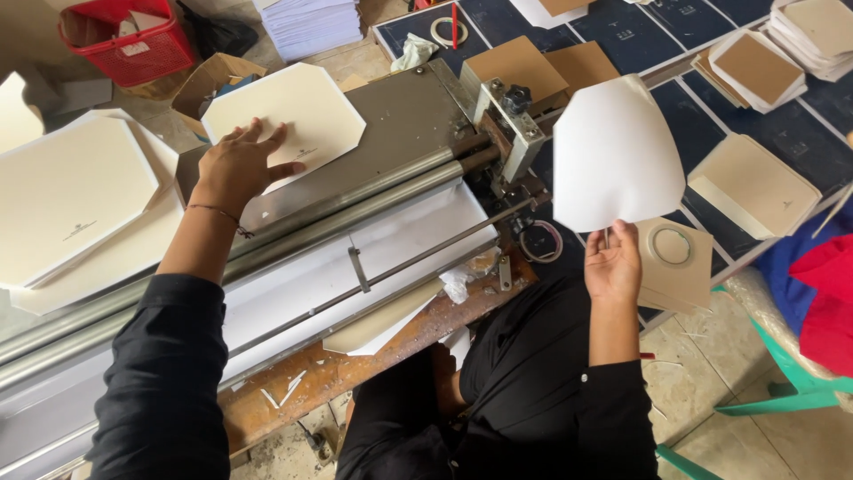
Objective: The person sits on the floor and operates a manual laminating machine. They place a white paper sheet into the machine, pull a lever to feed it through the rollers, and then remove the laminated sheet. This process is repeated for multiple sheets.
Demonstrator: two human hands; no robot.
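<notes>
Black sleeves frame our view, and we sit at the roller machine point(355, 191), our landmark; our left hand point(238, 169) lies flat with its fingers spread on the near edge of a cream octagonal card point(289, 111), which rests on the machine's grey bed just beyond the rollers, so the hand presses and grips nothing; our right hand point(613, 262), to the right of the machine, pinches the bottom edge of a white sheet point(613, 156) between thumb and fingers, and the sheet stands upright, bowed, clear of the bench; just beside that hand, to the right of the machine, a tape ring point(671, 244) lies on brown card; left of the machine sits a stack of cream octagonal cards point(75, 200); beyond the machine, at its far left, stands a red basket point(129, 40); right of the machine, brown and cream pieces lie spread over a dark blue table point(640, 36)
</notes>
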